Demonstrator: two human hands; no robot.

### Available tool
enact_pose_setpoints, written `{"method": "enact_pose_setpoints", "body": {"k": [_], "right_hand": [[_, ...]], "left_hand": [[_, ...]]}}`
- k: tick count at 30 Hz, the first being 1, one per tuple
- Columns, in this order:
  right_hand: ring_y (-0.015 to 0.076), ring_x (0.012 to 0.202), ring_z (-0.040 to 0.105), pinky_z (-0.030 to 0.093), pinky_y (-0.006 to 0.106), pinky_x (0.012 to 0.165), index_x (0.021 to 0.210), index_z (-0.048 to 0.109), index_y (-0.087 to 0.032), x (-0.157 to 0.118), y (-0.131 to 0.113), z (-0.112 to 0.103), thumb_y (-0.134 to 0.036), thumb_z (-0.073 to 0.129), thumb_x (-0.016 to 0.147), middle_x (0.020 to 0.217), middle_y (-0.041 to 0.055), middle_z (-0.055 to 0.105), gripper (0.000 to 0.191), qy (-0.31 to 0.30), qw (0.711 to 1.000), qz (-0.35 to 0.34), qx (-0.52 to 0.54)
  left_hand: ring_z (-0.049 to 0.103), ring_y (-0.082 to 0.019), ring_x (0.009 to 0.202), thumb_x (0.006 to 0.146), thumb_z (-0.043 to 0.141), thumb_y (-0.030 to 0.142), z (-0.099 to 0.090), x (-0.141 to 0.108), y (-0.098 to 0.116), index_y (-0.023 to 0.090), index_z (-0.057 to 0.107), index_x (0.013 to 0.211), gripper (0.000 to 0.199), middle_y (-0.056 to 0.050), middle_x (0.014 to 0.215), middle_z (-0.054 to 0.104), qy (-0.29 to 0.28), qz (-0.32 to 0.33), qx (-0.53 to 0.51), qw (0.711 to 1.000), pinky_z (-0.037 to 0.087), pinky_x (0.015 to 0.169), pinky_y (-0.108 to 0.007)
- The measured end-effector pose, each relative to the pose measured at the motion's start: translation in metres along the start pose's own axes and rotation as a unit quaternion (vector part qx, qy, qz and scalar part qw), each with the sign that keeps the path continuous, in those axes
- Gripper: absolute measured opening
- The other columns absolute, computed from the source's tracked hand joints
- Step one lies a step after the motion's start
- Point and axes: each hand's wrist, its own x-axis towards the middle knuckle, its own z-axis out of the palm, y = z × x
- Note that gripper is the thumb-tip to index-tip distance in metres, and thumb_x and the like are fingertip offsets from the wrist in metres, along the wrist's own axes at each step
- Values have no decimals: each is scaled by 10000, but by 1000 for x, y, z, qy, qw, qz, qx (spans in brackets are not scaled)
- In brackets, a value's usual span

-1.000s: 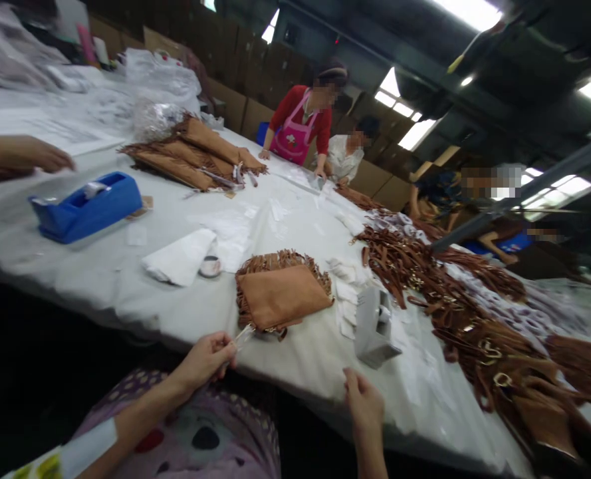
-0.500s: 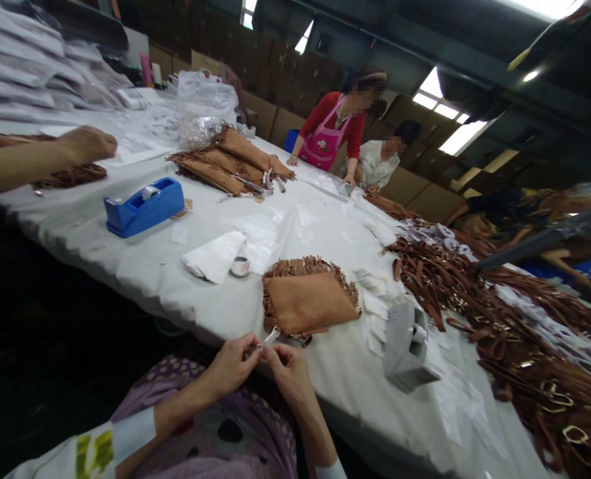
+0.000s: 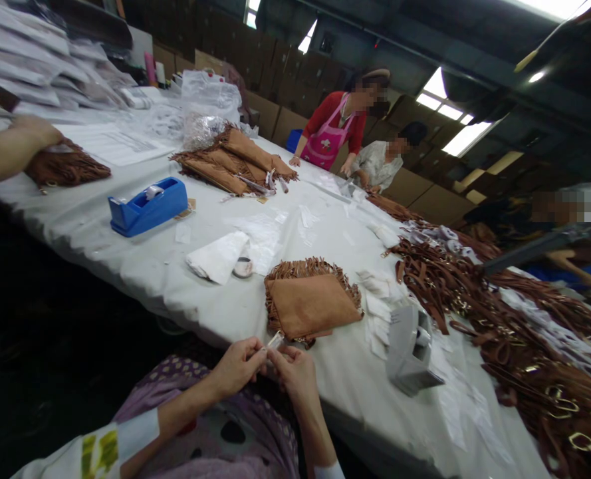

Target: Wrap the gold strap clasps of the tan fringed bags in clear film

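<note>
Just off the table's near edge, my left hand (image 3: pixel 239 366) and my right hand (image 3: pixel 295 374) meet fingertip to fingertip. Both are closed in a pinch on a small whitish strip (image 3: pixel 276 340), which sticks up between them toward the bag. Whether the strip is paper, plastic or tape I cannot make out, and its lower end is hidden by my fingers. Right beyond them a tan fringed bag (image 3: pixel 315 305) lies flat, its fringe along the far and left sides. Some metal hardware (image 3: pixel 305 343) shows at its near edge.
Right of the bag stands a grey tape dispenser (image 3: pixel 409 352) beside white wrapping strips (image 3: pixel 375 313). A blue tape dispenser (image 3: pixel 148 205), stacked tan bags (image 3: pixel 235 163) and brown straps (image 3: pixel 435 279) lie farther out. A co-worker's arm (image 3: pixel 13 148) reaches in at left; other people stand across the table.
My hands stay together, and more of the whitish strip shows above my fingertips. At left the co-worker's arm has drawn back leftward, uncovering more of a dark brown fringed item.
</note>
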Motion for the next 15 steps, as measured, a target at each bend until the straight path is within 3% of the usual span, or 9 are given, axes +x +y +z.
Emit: {"method": "enact_pose_setpoints", "body": {"k": [4, 7, 10, 13, 15], "right_hand": [[37, 281, 280, 193, 181, 273, 577, 530, -158, -1, 1, 2, -576, 742, 565, 398, -62, 456, 469, -41, 995, 33, 82], [26, 289, 271, 186, 168, 277, 562, 497, -163, -3, 2, 7, -536, 743, 590, 406, -68, 447, 447, -18, 994, 30, 106], [25, 290, 266, 180, 167, 280, 558, 485, -165, -5, 5, 11, -518, 722, 621, 404, -71, 433, 430, -1, 994, 32, 103], [24, 294, 259, 177, 170, 286, 574, 495, -160, -3, 9, 12, -523, 703, 647, 408, -70, 431, 424, 1, 995, 28, 97], [25, 296, 255, 170, 175, 289, 585, 502, -158, -2, 11, 11, -530, 701, 648, 409, -67, 435, 427, 5, 995, 24, 92]], "left_hand": [[502, -97, 460, 811, 459, 539, 1, -2, 0, 150, 515, 813, 393, -20, 636, 613, 1, -22, -28, 999, 348, 459, -202], [530, -120, 462, 812, 496, 484, -1, -8, 2, 171, 483, 995, 363, 4, 645, 615, 70, -27, 29, 997, 371, 471, -213], [597, -161, 633, 826, 509, 391, -2, -15, 4, 221, 472, 1147, 365, -22, 796, 642, 125, 56, 141, 981, 444, 619, -258], [597, -210, 890, 868, 429, 334, -1, -18, 5, 231, 608, 1027, 260, -78, 945, 643, 90, 135, 227, 960, 433, 822, -299], [592, -217, 914, 882, 393, 324, 0, -16, 6, 221, 645, 963, 284, -86, 956, 650, 73, 139, 246, 957, 421, 843, -305]]}}
